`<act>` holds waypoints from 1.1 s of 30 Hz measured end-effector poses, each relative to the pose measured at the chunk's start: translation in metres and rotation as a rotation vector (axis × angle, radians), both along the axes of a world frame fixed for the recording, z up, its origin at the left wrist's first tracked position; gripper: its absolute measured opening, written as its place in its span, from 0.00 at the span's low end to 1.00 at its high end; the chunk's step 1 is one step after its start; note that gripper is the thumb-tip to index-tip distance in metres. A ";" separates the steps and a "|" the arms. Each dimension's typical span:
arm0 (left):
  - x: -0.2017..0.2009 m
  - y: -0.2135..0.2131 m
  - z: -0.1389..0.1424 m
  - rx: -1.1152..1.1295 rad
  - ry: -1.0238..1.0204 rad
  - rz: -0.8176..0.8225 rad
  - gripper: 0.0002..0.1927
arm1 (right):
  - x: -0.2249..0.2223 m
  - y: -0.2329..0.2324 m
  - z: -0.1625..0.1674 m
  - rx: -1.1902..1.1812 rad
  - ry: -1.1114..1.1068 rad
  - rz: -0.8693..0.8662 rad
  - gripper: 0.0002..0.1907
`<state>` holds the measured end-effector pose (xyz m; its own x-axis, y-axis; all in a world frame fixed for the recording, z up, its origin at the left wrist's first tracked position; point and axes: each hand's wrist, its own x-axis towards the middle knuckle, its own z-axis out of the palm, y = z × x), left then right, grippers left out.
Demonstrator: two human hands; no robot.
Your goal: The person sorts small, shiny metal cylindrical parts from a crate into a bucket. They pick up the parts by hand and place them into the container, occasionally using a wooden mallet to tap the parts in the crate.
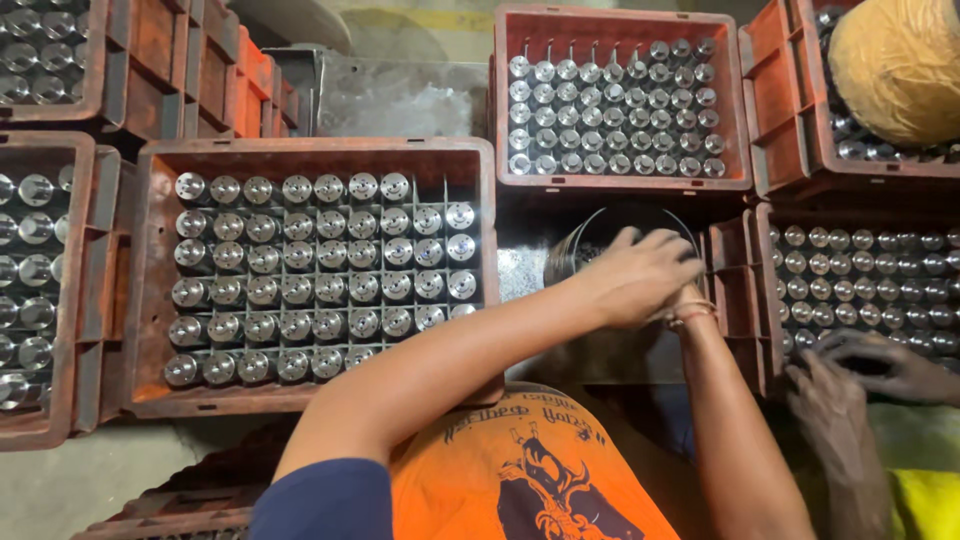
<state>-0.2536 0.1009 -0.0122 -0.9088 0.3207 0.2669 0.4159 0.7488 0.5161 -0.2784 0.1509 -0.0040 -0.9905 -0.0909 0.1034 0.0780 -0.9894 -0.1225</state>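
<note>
both hands (650,285) overlap above the round metal bowl (590,250); their grip cannot be told.

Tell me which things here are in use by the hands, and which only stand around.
In use: left hand, right hand, round metal bowl.

Standing around: big crate of metal cylinders, far crate, right crate, another person's hands.

Red crates (310,155) of metal cylinders (320,270) hem the central gap.
</note>
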 end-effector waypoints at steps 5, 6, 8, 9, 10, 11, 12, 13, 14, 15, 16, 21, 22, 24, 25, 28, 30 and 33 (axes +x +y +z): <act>0.030 -0.016 0.006 0.503 0.059 0.340 0.27 | -0.024 0.058 0.016 1.232 -0.151 0.537 0.17; 0.036 -0.016 0.007 0.582 0.072 0.428 0.25 | -0.023 0.060 0.018 1.068 -0.121 0.509 0.20; 0.048 -0.015 0.010 0.954 -0.051 0.510 0.24 | -0.009 0.049 0.022 0.859 -0.035 0.428 0.23; 0.054 -0.014 0.012 1.246 -0.193 0.495 0.23 | 0.003 0.037 0.024 0.816 0.026 0.377 0.23; 0.060 -0.015 0.016 1.536 -0.338 0.467 0.23 | 0.017 0.022 0.026 0.772 0.089 0.326 0.22; 0.068 -0.017 0.019 1.680 -0.228 0.473 0.23 | 0.033 0.006 0.029 0.815 0.133 0.272 0.21; 0.078 -0.022 0.023 1.818 -0.110 0.478 0.23 | 0.050 -0.012 0.032 0.854 0.180 0.219 0.20; 0.090 -0.030 0.026 1.953 0.014 0.481 0.23 | 0.067 -0.028 0.036 0.966 0.318 0.193 0.18; 0.103 -0.039 0.029 2.067 0.058 0.458 0.23 | 0.083 -0.042 0.041 1.076 0.460 0.165 0.17; 0.118 -0.050 0.031 2.180 0.111 0.432 0.24 | 0.095 -0.053 0.046 1.068 0.581 0.185 0.19; 0.131 -0.060 0.032 2.292 0.174 0.402 0.24 | 0.106 -0.064 0.051 1.054 0.706 0.209 0.20; 0.189 -0.102 0.026 2.521 0.394 0.280 0.19 | 0.148 -0.102 0.058 1.133 1.170 0.135 0.18; 0.198 -0.107 0.023 2.531 0.447 0.253 0.18 | 0.152 -0.107 0.061 1.161 1.242 0.093 0.17; 0.217 -0.111 0.018 2.590 0.410 0.450 0.18 | 0.156 -0.120 0.068 1.176 1.254 0.126 0.16; 0.228 -0.111 0.017 2.620 0.383 0.550 0.18 | 0.155 -0.127 0.073 1.172 1.191 0.215 0.16; 0.259 -0.108 0.012 2.575 0.219 0.602 0.18 | 0.137 -0.157 0.090 1.400 1.197 0.380 0.14; 0.286 -0.101 0.011 2.631 0.004 0.513 0.15 | 0.118 -0.186 0.091 1.506 1.358 0.402 0.14; 0.318 -0.097 0.010 2.523 -0.279 0.367 0.12 | 0.106 -0.236 0.073 1.432 1.613 0.351 0.14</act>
<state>0.0641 0.0040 -0.0025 -0.8897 -0.3046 -0.3400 0.2882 -0.9524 0.0989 -0.1726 -0.0853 0.0692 -0.0773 -0.9471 0.3114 -0.7110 -0.1666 -0.6832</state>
